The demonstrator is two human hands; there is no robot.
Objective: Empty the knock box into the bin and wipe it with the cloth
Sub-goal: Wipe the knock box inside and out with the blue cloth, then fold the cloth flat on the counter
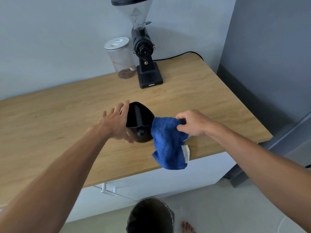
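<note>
The black knock box [141,121] with its cross bar is held above the wooden counter [50,125], its opening tilted toward me. My left hand [117,123] grips its left side. A blue cloth [168,145] hangs just right of the box, touching its rim, pinched at the top by my right hand [193,123]. A white label shows on the cloth's lower edge. The dark round bin [151,216] stands on the floor below the counter's front edge.
A black coffee grinder [146,56] with a clear hopper and a glass jar [121,59] with a white lid stand at the back of the counter. A grey cabinet [269,64] rises at the right. A bare foot [187,227] is beside the bin.
</note>
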